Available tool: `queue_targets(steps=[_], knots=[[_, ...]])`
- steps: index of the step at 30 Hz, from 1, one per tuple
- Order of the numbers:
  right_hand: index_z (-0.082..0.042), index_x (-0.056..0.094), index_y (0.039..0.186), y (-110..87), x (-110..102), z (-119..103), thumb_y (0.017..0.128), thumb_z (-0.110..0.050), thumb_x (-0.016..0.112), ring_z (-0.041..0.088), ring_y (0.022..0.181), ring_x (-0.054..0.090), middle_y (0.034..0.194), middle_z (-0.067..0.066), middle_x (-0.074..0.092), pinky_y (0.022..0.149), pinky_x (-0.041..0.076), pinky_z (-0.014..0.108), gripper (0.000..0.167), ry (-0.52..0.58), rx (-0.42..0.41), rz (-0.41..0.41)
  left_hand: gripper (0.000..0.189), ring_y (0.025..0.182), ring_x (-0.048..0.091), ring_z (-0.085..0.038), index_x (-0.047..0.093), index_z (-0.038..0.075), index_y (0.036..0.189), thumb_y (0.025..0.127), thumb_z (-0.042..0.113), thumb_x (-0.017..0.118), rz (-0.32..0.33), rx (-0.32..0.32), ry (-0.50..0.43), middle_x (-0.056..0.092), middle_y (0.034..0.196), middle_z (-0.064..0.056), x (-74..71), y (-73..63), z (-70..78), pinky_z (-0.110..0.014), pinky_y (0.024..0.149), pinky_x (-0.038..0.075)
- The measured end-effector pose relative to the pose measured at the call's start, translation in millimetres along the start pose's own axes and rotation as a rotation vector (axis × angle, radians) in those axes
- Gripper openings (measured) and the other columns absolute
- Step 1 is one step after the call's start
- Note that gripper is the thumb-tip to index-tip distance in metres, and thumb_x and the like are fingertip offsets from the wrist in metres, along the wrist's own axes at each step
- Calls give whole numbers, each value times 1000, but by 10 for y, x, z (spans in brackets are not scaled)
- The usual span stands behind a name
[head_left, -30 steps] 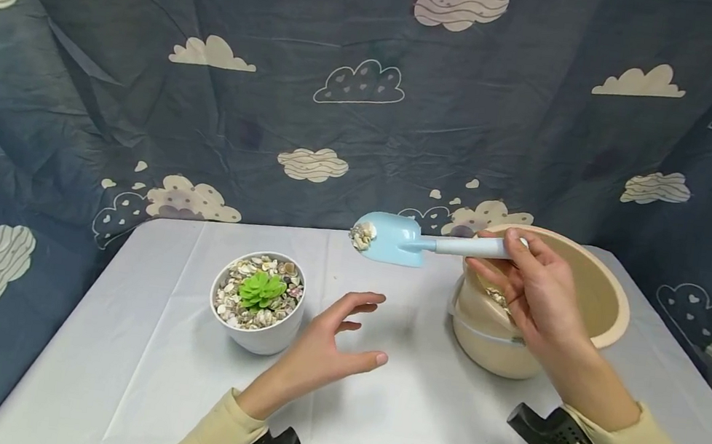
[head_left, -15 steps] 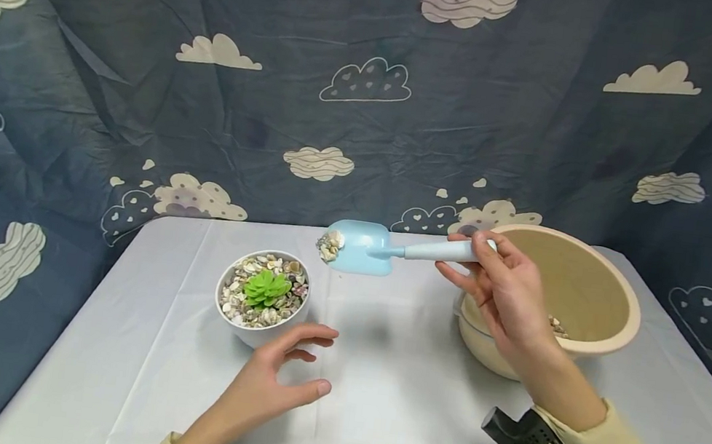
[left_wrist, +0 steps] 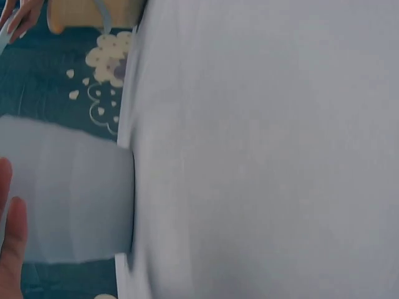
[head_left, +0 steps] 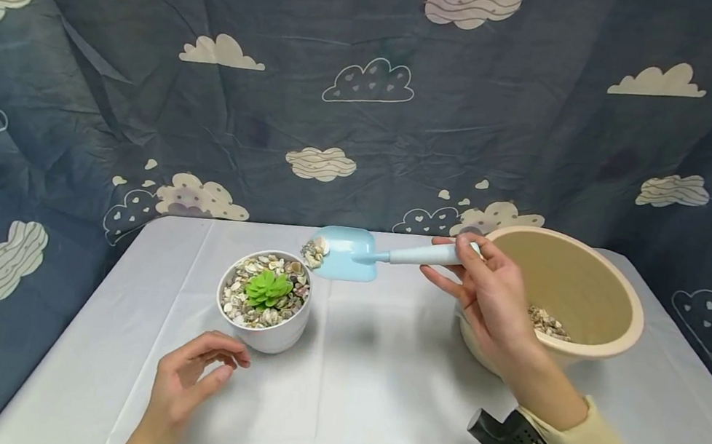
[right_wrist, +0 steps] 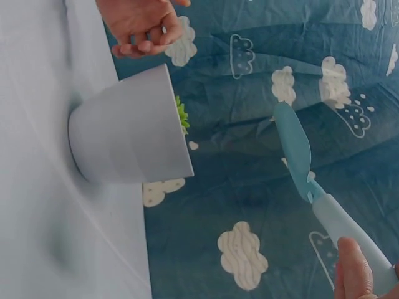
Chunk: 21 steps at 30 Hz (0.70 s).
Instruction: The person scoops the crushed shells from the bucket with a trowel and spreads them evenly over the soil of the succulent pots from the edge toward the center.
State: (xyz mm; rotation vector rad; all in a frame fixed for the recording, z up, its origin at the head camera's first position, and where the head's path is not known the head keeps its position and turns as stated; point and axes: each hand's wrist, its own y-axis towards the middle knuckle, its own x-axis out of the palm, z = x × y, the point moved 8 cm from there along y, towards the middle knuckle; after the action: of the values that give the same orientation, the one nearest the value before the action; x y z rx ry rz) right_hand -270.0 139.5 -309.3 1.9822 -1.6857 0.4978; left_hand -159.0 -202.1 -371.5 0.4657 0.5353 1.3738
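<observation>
My right hand (head_left: 492, 296) grips the end of a light blue toy shovel (head_left: 347, 253) by its pale handle. A small heap of shells (head_left: 314, 252) sits at the tip of the shovel's blade, just above the right rim of a white flower pot (head_left: 273, 337). Inside the pot, a green succulent (head_left: 268, 289) stands among shells and pebbles. My left hand (head_left: 189, 379), fingers loosely bent and holding nothing, is in front of the pot and apart from it. In the right wrist view the blade (right_wrist: 293, 140) hangs higher than the pot (right_wrist: 134, 128).
A large beige bucket (head_left: 628, 319) stands at the right, partly behind my right hand, with more shells (head_left: 547, 323) inside. A white cloth (head_left: 368, 406) covers the table. Behind it hangs a dark curtain (head_left: 262, 123) with cloud prints.
My right hand has carried the loaded shovel left and slightly down, from near the bucket to the pot's rim. The left hand has moved left and toward the front, away from the middle.
</observation>
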Motion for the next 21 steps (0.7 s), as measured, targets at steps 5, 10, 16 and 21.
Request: queue_targets(steps=[5, 10, 16, 21], knots=[[3, 52, 109, 4, 7, 44, 97, -13, 63, 26, 107, 65, 114, 18, 65, 89, 50, 43, 23, 27, 7, 12, 22, 88, 63, -25, 62, -14, 105, 84, -21, 57, 193, -75, 79, 64, 94, -21, -293, 13, -36, -26, 79, 49], [2, 52, 107, 1, 12, 83, 97, -15, 62, 25, 108, 65, 114, 16, 65, 90, 50, 43, 22, -16, 10, 16, 50, 113, 51, -22, 54, -2, 129, 82, -13, 69, 267, -245, 229, 56, 123, -12, -414, 59, -172, -27, 90, 41], [5, 48, 115, 8, 14, 155, 98, -18, 62, 25, 108, 66, 114, 16, 67, 89, 51, 42, 32, -76, 16, 33, 93, 140, 25, -25, 29, 15, 152, 76, -2, 79, 125, -381, 273, 30, 153, -2, -340, 162, -410, -43, 113, 21], [3, 51, 109, 19, 22, 219, 98, -17, 61, 25, 107, 66, 112, 16, 68, 89, 51, 44, 25, -100, -1, 40, 109, 146, 13, -32, 13, 16, 157, 74, 6, 83, 4, -428, 279, 15, 161, -13, -263, 238, -543, -58, 115, 12]])
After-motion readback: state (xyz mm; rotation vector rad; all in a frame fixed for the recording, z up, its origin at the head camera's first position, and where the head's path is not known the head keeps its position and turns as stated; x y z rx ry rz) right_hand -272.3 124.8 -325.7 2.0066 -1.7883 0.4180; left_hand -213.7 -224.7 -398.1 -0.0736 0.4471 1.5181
